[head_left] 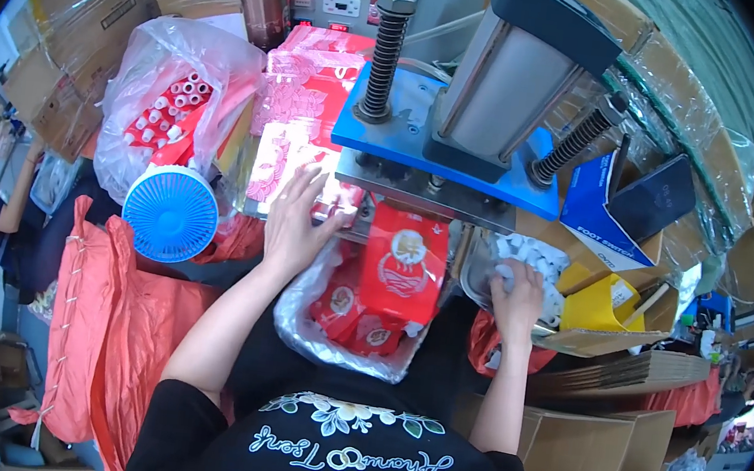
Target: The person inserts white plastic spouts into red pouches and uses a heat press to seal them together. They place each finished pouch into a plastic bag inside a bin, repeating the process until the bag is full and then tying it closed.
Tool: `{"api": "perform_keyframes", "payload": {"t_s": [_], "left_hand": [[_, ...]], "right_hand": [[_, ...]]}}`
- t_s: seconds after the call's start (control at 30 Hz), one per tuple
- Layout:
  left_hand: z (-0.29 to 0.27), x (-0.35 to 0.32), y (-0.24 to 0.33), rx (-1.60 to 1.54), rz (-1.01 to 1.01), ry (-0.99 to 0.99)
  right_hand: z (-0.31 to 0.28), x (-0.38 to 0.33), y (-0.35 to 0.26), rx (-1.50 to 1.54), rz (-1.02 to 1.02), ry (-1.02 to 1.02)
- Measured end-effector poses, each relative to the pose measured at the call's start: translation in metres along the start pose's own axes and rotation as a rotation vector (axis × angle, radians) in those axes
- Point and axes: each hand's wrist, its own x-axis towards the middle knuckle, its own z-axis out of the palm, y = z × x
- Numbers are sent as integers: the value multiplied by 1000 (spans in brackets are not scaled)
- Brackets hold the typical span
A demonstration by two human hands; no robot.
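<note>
Your tabletop is almost wholly hidden under its load, so its surface can't be made out. In the middle you have the press (529, 81) with its blue plate (393, 135). Just left of it lies your stack of red and pink packets (291, 128), a dark jar (264, 4) behind. Further left you have a clear plastic bag (222, 46) of red, white-spouted pouches (165, 120); you can't tell what the blue fan (170, 214) before it rests on. Right of the press, nearest you, is a clear tub (476, 281) of white pieces (529, 249), beside an open carton (616, 340) holding a yellow container (594, 304).
</note>
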Motion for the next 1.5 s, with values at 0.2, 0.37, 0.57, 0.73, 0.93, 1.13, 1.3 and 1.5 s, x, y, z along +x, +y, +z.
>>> {"api": "perform_keyframes", "payload": {"t_s": [0.2,0.37,0.57,0.73,0.93,1.13,1.3,1.5], "left_hand": [[-27,-38,-27,-26,-20,15],[-45,-42,21,-622,-273,-217],[-3,-88,28,-613,-232,-375],[12,-104,27,-820,-235,-517],[31,-60,49,-946,-627,-458],[28,-20,73,-1261,-1013,-439],[36,-16,55,-1114,-855,-460],[4,12,-12,62,-68,-129]], "right_hand": [[-13,7,-4,427,184,117],[-20,3,-34,751,205,-102],[-38,0,-101,838,-130,-604],[-22,-1,-108,990,-61,-788],[-10,12,-89,762,21,-190],[-5,24,-13,192,28,-8],[22,24,-20,26,9,-63],[15,32,-26,77,9,-95]]}}
